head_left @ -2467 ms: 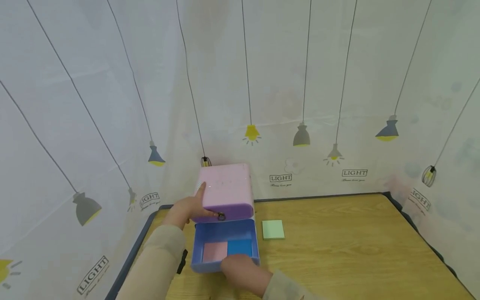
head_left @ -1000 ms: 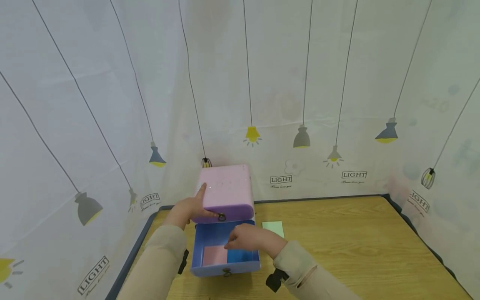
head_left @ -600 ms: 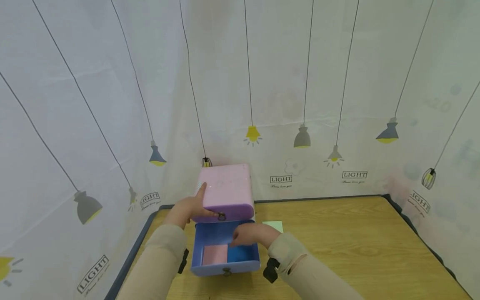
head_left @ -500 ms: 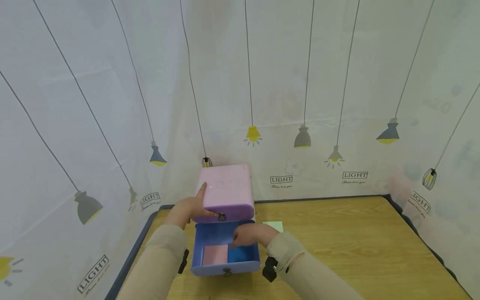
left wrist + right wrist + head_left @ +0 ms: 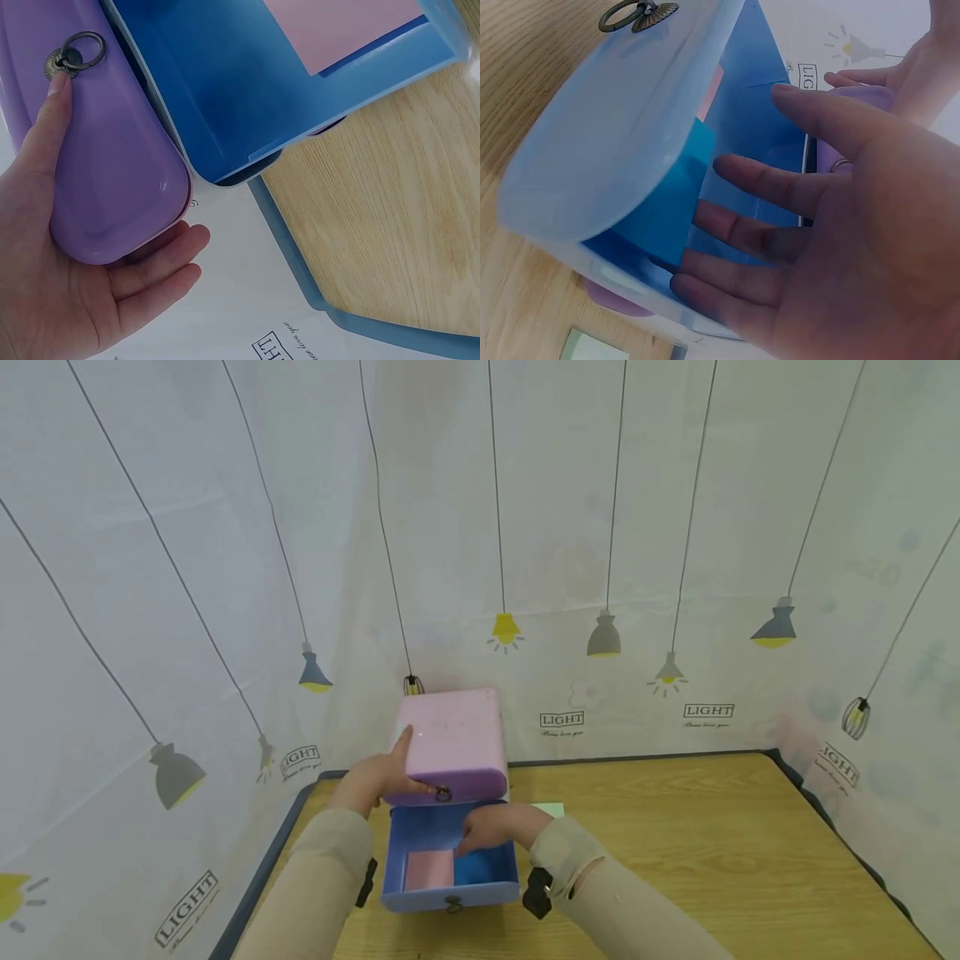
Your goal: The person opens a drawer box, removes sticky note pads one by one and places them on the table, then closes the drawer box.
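A small pink-topped drawer box (image 5: pixel 453 727) stands at the back, its lower blue drawer (image 5: pixel 423 902) pulled out. Inside the drawer lie a pink sticky note pad (image 5: pixel 430 870) and a blue sticky note pad (image 5: pixel 478 870) side by side. My left hand (image 5: pixel 378 777) rests at the box's left corner. Its thumb presses the purple upper drawer front (image 5: pixel 120 157) by the ring pull (image 5: pixel 86 51), with the index finger along the top and the other fingers beside it. Over the drawer, my right hand (image 5: pixel 855 240) has loosely spread fingers, fingertips right at the blue pad's edge.
A pale green sticky note pad (image 5: pixel 553 809) lies on the wood-grain table (image 5: pixel 697 843) right of the box, partly behind my right hand. A white wall cloth (image 5: pixel 562 543) printed with lamps rises behind the table. Its dark edging (image 5: pixel 637 753) borders the tabletop.
My right hand has gone from the drawer's front edge to inside the drawer at the blue pad, shifting slightly in the last second. My left hand stays put.
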Motion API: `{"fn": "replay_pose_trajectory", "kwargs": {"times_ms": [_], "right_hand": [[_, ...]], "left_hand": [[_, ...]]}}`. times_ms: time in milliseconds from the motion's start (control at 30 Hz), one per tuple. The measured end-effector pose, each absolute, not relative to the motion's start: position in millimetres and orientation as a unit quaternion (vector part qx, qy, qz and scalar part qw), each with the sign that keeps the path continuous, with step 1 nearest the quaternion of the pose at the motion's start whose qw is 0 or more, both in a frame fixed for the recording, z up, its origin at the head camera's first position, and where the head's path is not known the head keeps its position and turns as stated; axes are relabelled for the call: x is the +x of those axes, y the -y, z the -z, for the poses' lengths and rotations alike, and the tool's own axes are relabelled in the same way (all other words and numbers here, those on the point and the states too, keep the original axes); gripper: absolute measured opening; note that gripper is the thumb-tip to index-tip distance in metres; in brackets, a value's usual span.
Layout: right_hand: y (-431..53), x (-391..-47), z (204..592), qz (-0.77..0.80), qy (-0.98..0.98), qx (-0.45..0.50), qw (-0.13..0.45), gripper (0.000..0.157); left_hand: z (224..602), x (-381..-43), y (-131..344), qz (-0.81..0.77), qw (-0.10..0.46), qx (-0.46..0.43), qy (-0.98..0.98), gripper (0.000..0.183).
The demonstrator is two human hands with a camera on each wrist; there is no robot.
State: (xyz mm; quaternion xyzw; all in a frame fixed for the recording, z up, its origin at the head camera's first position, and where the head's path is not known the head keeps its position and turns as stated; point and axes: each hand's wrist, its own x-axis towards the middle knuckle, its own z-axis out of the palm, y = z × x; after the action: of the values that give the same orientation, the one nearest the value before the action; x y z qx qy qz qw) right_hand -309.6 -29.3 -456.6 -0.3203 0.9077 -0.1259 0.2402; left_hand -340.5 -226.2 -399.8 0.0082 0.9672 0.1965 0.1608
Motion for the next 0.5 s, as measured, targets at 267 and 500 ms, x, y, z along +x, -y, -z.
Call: {"fn": "replay_pose_trajectory", "kwargs": {"times_ms": [267,500], "right_hand": [[24,-306,452,0.136,-0.902,-0.328,0.247,0.026],[13,-301,457,0.141,-0.887,-0.382,0.218,0.005]], "left_hand": [[397,-339,225,-0.196,0.161,0.004,-0.967,0.118],[394,-336,222,-0.208,0.160,0.006,-0.965,0.119]]}}
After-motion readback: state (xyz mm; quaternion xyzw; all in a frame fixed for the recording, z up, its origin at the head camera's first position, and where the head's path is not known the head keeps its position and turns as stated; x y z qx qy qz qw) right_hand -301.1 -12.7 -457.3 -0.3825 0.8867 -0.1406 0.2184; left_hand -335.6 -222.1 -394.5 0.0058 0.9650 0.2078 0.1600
